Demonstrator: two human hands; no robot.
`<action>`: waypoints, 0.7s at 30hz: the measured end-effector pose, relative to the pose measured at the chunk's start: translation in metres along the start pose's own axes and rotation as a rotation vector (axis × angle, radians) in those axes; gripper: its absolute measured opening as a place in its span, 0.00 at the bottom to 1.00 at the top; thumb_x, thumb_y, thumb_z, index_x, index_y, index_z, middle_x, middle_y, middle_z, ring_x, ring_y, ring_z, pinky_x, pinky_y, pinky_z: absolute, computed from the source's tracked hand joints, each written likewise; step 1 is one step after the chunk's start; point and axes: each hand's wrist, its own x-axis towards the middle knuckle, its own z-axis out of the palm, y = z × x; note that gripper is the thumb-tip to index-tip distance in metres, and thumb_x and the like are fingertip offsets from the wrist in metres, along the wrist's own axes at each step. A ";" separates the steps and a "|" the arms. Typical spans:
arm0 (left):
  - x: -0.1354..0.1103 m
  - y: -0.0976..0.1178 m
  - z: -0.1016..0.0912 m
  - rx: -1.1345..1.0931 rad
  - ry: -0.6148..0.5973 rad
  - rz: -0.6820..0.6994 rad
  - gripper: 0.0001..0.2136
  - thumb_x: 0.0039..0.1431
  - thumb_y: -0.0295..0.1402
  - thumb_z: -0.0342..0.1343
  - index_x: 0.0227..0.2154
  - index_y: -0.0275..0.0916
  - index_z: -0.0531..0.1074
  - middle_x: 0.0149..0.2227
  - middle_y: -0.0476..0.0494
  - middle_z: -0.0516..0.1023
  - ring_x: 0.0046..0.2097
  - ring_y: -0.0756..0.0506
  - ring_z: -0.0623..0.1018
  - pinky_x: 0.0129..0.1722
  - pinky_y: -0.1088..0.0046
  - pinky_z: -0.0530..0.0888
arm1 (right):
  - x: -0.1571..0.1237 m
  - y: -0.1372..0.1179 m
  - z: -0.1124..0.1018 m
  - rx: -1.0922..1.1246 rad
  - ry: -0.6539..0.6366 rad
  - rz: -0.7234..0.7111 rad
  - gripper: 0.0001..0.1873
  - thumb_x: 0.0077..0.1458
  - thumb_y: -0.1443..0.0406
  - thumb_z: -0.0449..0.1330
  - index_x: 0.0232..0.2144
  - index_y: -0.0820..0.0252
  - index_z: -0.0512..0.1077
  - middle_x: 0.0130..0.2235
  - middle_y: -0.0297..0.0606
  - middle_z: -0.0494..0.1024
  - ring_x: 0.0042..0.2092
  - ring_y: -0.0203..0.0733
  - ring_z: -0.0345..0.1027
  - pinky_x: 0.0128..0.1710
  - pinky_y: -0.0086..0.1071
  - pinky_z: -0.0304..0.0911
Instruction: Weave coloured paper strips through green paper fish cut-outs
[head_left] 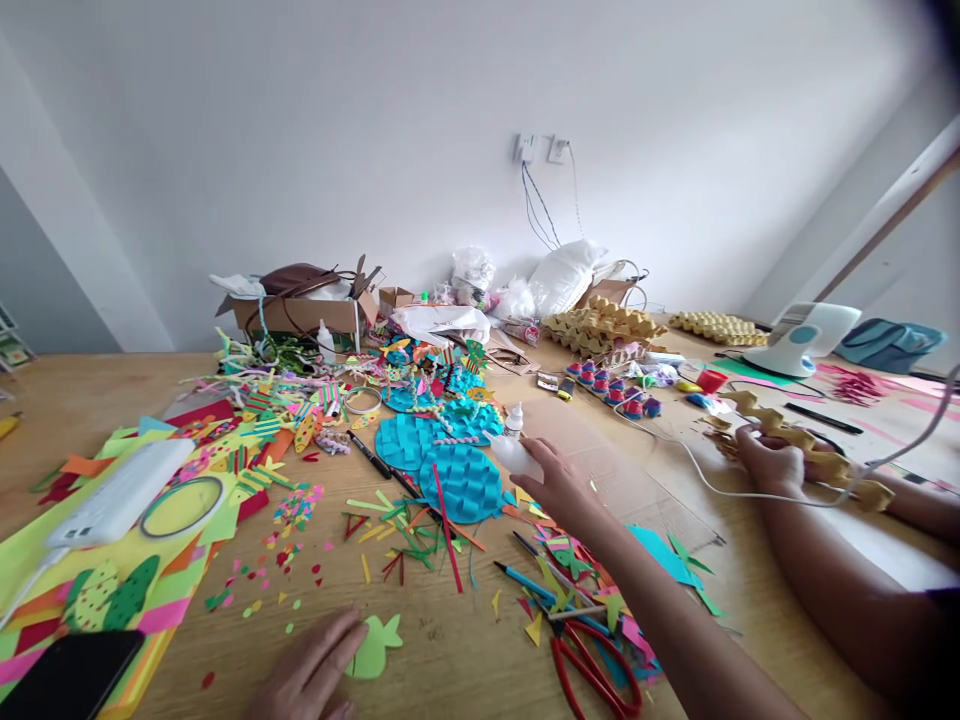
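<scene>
My left hand (311,665) lies on the table at the lower middle, its fingers stretched out and touching the edge of a light green paper fish (373,648). My right hand (559,485) reaches forward, fingers and thumb around the near end of a white glue bottle (510,455) that lies tilted, its narrow tip towards the left. Just behind it stands a small white bottle (514,420) with a clear cap. Left of the glue bottle are round blue paper pieces with a scale pattern (461,485). Red-handled scissors (592,665) lie below my right forearm among paper scraps.
At the right, a co-worker's hands (772,465) hold a strip of egg carton (825,465). A white cable (697,470) crosses the table. On the left are a power strip (124,490), a tape roll (182,506) and a phone (75,675). A cardboard box (300,315) stands behind.
</scene>
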 end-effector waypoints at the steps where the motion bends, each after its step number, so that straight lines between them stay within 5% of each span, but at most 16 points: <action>1: 0.000 0.001 0.000 -0.005 -0.001 -0.009 0.31 0.55 0.28 0.49 0.61 0.49 0.46 0.52 0.50 0.71 0.48 0.48 0.74 0.47 0.79 0.70 | -0.006 -0.009 -0.003 0.116 0.005 0.012 0.21 0.50 0.64 0.57 0.48 0.61 0.64 0.47 0.43 0.70 0.45 0.45 0.65 0.43 0.35 0.59; 6: 0.003 0.006 -0.009 -0.075 0.014 -0.067 0.30 0.54 0.27 0.50 0.59 0.49 0.51 0.53 0.51 0.69 0.50 0.48 0.73 0.49 0.78 0.69 | -0.037 -0.051 -0.010 0.665 -0.110 0.045 0.18 0.47 0.60 0.58 0.41 0.62 0.67 0.37 0.39 0.74 0.39 0.44 0.68 0.39 0.35 0.62; 10: 0.004 0.008 -0.017 -0.360 0.014 -0.263 0.24 0.57 0.31 0.50 0.56 0.53 0.56 0.54 0.51 0.68 0.52 0.46 0.71 0.49 0.72 0.70 | -0.053 -0.078 0.003 0.936 -0.143 0.038 0.20 0.47 0.58 0.59 0.42 0.61 0.67 0.39 0.38 0.74 0.40 0.43 0.67 0.39 0.33 0.62; 13: 0.010 0.007 -0.019 -0.844 0.010 -0.465 0.18 0.62 0.40 0.41 0.54 0.50 0.61 0.52 0.46 0.71 0.51 0.43 0.72 0.46 0.66 0.73 | -0.059 -0.095 0.022 1.014 -0.108 0.076 0.20 0.48 0.57 0.59 0.42 0.62 0.66 0.39 0.39 0.73 0.40 0.43 0.66 0.39 0.32 0.62; 16: 0.023 0.004 -0.022 -1.337 0.104 -0.648 0.23 0.63 0.46 0.33 0.53 0.43 0.64 0.52 0.41 0.70 0.53 0.42 0.70 0.49 0.61 0.71 | -0.063 -0.108 0.042 1.043 -0.036 0.088 0.21 0.48 0.57 0.59 0.43 0.62 0.66 0.39 0.39 0.72 0.41 0.44 0.65 0.39 0.32 0.61; 21: 0.041 0.001 -0.032 -2.144 0.284 -0.794 0.21 0.59 0.49 0.42 0.47 0.45 0.70 0.52 0.44 0.70 0.54 0.43 0.68 0.51 0.64 0.67 | -0.070 -0.115 0.065 1.035 0.036 0.025 0.20 0.48 0.55 0.58 0.39 0.63 0.67 0.37 0.39 0.71 0.38 0.43 0.63 0.38 0.32 0.59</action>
